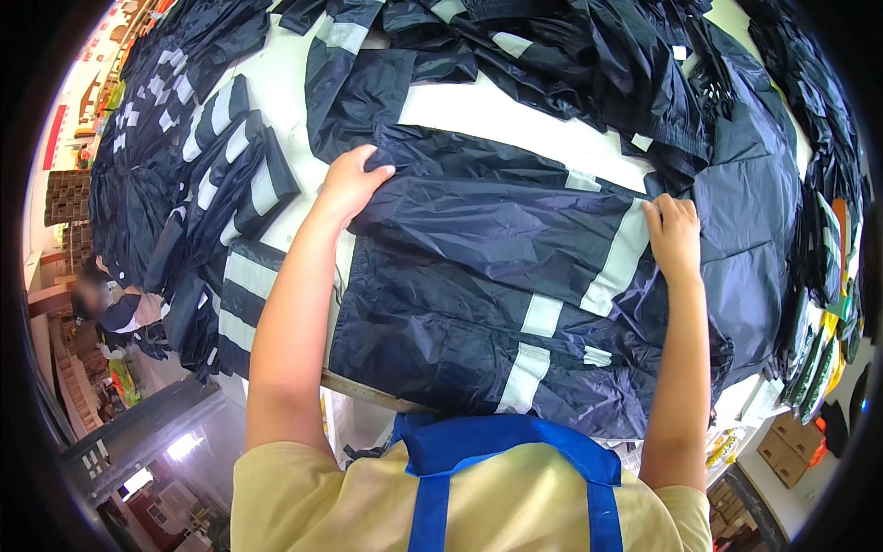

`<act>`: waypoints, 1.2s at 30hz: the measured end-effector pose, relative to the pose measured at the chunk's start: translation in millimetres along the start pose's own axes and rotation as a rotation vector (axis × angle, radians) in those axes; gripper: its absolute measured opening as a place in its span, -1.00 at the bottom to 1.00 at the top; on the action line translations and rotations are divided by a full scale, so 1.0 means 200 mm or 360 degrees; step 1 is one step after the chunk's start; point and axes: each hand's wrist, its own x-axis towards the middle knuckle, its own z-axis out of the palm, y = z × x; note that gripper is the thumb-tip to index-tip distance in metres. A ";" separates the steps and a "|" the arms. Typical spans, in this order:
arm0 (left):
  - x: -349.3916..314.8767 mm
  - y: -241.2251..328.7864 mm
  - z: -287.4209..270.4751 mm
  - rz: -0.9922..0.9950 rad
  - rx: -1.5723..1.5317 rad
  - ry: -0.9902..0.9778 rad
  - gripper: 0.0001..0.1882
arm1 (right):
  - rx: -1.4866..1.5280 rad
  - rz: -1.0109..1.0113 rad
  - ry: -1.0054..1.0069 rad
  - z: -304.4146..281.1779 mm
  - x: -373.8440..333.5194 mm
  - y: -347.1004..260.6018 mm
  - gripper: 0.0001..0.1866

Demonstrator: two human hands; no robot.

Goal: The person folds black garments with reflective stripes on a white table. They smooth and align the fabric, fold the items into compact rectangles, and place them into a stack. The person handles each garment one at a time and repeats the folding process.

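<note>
Navy garment (497, 225) spread across the frame's centre, your right hand (676, 235) grasping it beside the pale band (614, 262), your left hand (348, 189) at its left end, thumb parted from forefinger, grip unclear, white tabletop (506, 106) at upper centre.

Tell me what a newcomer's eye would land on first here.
First, the dark navy garment spread mid-picture, with the left hand at its left end and the right hand by the broad pale band at its right. Next, the bright blue apron over a yellow shirt at the bottom. Then the heap of navy garments at the left.
</note>
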 end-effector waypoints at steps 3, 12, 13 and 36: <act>0.09 0.04 0.06 -0.0297 -0.0371 -0.0170 -0.75 | -0.0290 0.0091 0.0272 0.18 -0.02 0.06 -0.78; 0.44 -0.09 0.23 0.0337 0.0744 0.0224 -0.65 | -0.0118 0.0290 0.0514 0.34 -0.05 0.09 -0.77; 0.44 -0.08 0.22 0.0356 0.0780 0.0239 -0.67 | -0.0102 0.0293 0.0515 0.34 -0.05 0.09 -0.77; 0.39 -0.01 0.26 0.0718 0.0849 -0.0166 -0.48 | 0.0193 0.0152 0.0124 0.28 -0.01 0.24 -0.64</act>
